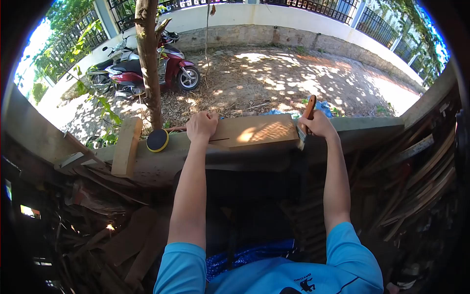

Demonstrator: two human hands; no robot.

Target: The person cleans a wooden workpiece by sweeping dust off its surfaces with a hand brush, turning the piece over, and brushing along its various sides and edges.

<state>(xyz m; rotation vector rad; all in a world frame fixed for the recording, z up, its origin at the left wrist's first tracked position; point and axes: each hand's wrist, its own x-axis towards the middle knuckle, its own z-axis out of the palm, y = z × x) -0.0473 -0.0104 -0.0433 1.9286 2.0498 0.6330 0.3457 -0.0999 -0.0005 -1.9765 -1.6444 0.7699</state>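
Note:
A light wooden board lies lengthwise on the concrete ledge in front of me, patched with sunlight. My left hand is closed at the board's left end, its fingertips mostly hidden from view. In my right hand is a flat paintbrush, gripped by its wooden handle, which points up. The bristles point down beside the board's right end; whether they touch it I cannot tell. Left of my left hand, a round black-and-yellow pad rests on the ledge.
A wooden block leans across the ledge at the left. Stacked timber strips fill the right side, and wood scraps lie below left. Outside stand a tree trunk and a red motorbike.

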